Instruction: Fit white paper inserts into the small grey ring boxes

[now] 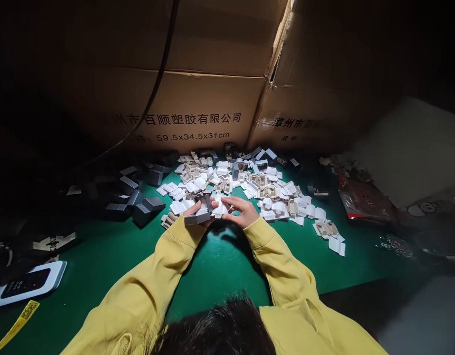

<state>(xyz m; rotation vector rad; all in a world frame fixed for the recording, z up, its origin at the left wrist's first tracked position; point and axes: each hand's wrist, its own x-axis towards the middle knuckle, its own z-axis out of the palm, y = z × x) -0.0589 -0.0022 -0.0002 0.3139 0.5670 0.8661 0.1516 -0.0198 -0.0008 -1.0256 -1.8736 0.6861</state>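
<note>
My left hand (193, 211) is closed around a small dark grey box (202, 209), which is tilted and shows its hollow inside. Beside it, my right hand (242, 211) pinches a folded white paper insert (220, 208) between thumb and fingers. The insert sits right next to the box; whether the two touch I cannot tell. Beyond both hands lies a heap of white and grey-beige folded paper inserts (264, 191). More dark boxes (141, 209) are piled to the left of my hands.
Large cardboard cartons (198, 106) stand behind the green table (220, 266), and a black cable (157, 84) hangs before them. A white device (31, 283) and a yellow strip (18, 325) lie at left. On the right is a red plastic packet (364, 199).
</note>
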